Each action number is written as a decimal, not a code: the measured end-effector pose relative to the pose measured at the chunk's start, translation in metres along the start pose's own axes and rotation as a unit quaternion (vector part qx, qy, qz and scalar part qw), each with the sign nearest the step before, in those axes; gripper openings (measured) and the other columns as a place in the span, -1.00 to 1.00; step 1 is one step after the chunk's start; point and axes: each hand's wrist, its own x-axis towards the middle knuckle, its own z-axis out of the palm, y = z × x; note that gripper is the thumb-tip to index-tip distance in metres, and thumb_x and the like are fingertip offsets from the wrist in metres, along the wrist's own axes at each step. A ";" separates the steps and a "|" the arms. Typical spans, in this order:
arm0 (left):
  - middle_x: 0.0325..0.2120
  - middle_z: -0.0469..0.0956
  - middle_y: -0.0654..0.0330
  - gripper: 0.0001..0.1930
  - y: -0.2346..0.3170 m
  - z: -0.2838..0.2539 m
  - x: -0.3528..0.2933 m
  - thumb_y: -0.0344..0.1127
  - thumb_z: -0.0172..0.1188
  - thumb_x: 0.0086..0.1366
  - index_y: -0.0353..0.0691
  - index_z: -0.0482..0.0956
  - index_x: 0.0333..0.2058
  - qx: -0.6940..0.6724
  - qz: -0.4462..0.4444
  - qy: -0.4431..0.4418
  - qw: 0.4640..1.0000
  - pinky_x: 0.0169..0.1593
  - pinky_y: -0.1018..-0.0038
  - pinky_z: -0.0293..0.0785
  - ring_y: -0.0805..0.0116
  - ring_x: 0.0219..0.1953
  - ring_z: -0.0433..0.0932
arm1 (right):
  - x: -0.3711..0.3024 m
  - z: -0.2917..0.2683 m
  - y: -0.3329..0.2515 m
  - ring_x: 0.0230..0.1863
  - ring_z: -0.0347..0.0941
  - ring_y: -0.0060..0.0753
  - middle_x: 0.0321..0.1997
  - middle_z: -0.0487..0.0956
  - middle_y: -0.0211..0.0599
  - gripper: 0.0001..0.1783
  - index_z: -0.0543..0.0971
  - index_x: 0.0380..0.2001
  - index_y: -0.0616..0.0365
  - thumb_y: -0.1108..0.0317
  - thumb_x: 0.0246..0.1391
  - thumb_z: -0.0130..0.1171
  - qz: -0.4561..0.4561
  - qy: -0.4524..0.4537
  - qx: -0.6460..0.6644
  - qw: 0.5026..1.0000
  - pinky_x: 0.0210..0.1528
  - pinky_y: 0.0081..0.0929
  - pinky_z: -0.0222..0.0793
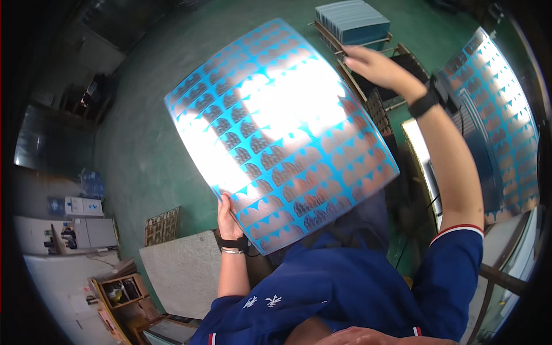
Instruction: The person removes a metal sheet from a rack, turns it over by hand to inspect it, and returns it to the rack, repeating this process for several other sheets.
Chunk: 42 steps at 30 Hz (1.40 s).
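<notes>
A large shiny sheet (310, 164) with a blue grid and rows of arch-shaped patterns hangs tilted in front of me, glaring with reflected light. My left hand (229, 221) grips its lower left edge, the thumb showing and the other fingers hidden behind it. Beyond the sheet's right edge, my right hand (376, 69) reaches out apart from it, slightly blurred. Its fingers are stretched forward, with the tips beside a brown rail (329, 38) next to a stack of pale blue sheets (353, 23).
A second patterned sheet (506, 121) stands at the right, near a blue machine panel (474, 144). Left of me are a pale board (178, 270), a wooden rack (162, 226) and a shelf unit (121, 290). The floor (144, 144) is green.
</notes>
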 end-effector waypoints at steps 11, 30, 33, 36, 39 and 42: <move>0.10 0.29 0.10 -0.43 0.026 0.045 0.012 0.06 -0.21 0.33 -0.19 0.14 0.18 -0.060 -0.061 -0.174 0.981 0.10 0.21 0.31 0.17 0.10 0.31 | -0.114 0.063 0.026 -0.51 0.20 -0.80 -0.47 0.35 -0.63 -0.85 0.44 -0.27 0.10 0.29 0.19 -0.02 0.217 0.093 0.555 0.798 -0.45 -0.81 0.22; -0.52 0.43 0.48 -0.83 -0.006 -0.007 0.016 -0.09 0.11 0.23 -0.02 0.47 -0.32 0.054 -0.010 0.100 0.993 -0.35 0.68 0.37 0.72 -0.40 0.39 | -0.155 0.034 0.027 0.03 0.38 -0.24 0.03 0.45 -0.17 -0.52 0.39 0.00 0.20 0.04 0.23 -0.21 -0.002 0.254 0.786 0.563 0.08 -0.26 0.31; -0.50 0.45 0.47 -0.89 0.008 -0.018 0.013 -0.20 0.15 0.23 -0.04 0.47 -0.33 0.106 0.021 0.075 0.991 -0.46 0.75 0.32 0.72 -0.45 0.38 | -0.168 0.025 0.033 -0.07 0.43 -0.29 -0.06 0.49 -0.18 -0.59 0.42 -0.07 0.22 0.12 0.23 -0.16 0.075 0.273 0.739 0.612 -0.03 -0.35 0.40; -0.46 0.45 0.43 -0.90 0.014 -0.013 0.012 -0.26 0.12 0.25 -0.10 0.45 -0.31 0.089 0.029 0.106 0.990 -0.53 0.76 0.31 0.71 -0.46 0.37 | -0.176 0.029 0.029 -0.19 0.48 -0.35 -0.20 0.55 -0.23 -0.66 0.48 -0.18 0.22 0.17 0.21 -0.11 0.116 0.284 0.714 0.630 -0.13 -0.41 0.44; -0.45 0.43 0.40 -0.86 0.019 -0.019 0.013 -0.28 0.11 0.26 -0.17 0.43 -0.25 0.094 0.047 0.143 0.984 -0.49 0.74 0.34 0.70 -0.46 0.36 | -0.179 0.036 0.014 -0.32 0.52 -0.43 -0.34 0.58 -0.30 -0.71 0.52 -0.30 0.20 0.20 0.20 -0.08 0.159 0.329 0.687 0.628 -0.24 -0.48 0.48; -0.44 0.44 0.40 -0.87 0.017 -0.032 0.020 -0.30 0.09 0.27 -0.18 0.43 -0.25 0.113 0.061 0.104 0.986 -0.38 0.76 0.34 0.71 -0.45 0.38 | -0.181 0.043 0.013 -0.38 0.53 -0.48 -0.36 0.58 -0.28 -0.72 0.52 -0.30 0.22 0.23 0.20 -0.06 0.172 0.327 0.699 0.612 -0.34 -0.51 0.52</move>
